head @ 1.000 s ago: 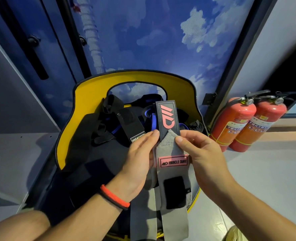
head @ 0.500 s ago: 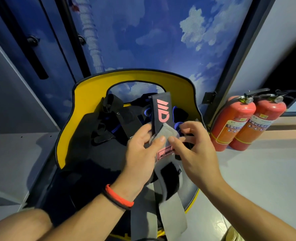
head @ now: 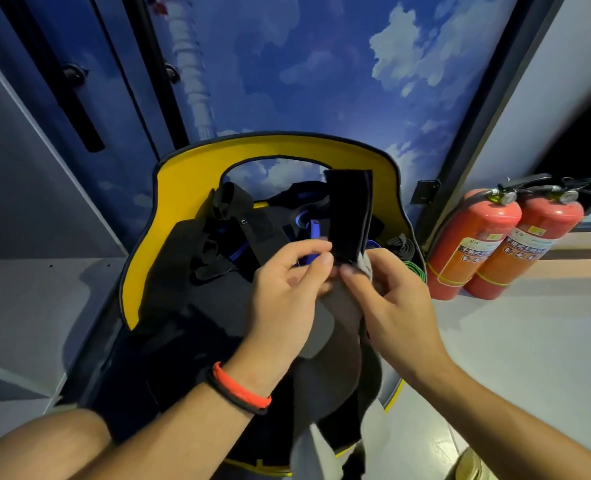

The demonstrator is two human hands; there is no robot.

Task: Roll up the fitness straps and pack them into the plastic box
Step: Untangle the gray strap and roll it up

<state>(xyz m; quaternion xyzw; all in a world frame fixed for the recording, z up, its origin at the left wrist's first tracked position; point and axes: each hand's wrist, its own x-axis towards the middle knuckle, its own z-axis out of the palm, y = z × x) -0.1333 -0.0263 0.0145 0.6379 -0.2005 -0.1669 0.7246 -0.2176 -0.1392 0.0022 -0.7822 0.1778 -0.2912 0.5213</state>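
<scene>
Flipped over in the last half second: black end tab of the grey strap (head: 349,216), plain dark back now toward the camera in place of the pink logo seen before. Standing upright above both hands, that tab, in front of the yellow rim of a black seat (head: 190,181). Meeting just below it: left hand (head: 285,301) and right hand (head: 393,306), fingertips nearly touching. Pinching the strap at the joint between black tab and grey cloth: left fingers (head: 323,259), thumb and forefinger pressed on it from the left, the others curled behind. Pinching the same spot from the right: right fingers (head: 347,271), thumb and forefinger tips on the grey cloth, the rest loosely bent. Hanging down between the wrists in a blurred loop: grey length of the strap, trailing toward the bottom edge. Too smeared to judge as rolled or flat. Held in the air over the seat, apart from the heap behind it. Piled on the seat past the hands: loose black and blue straps (head: 245,237), with a green cord (head: 416,271) at the right edge. Worn on the left wrist: red and black band (head: 242,393). Standing side by side on the floor to the right, close to the seat: two red fire extinguishers (head: 474,244). Behind everything, blue wall painted with clouds (head: 322,81).
</scene>
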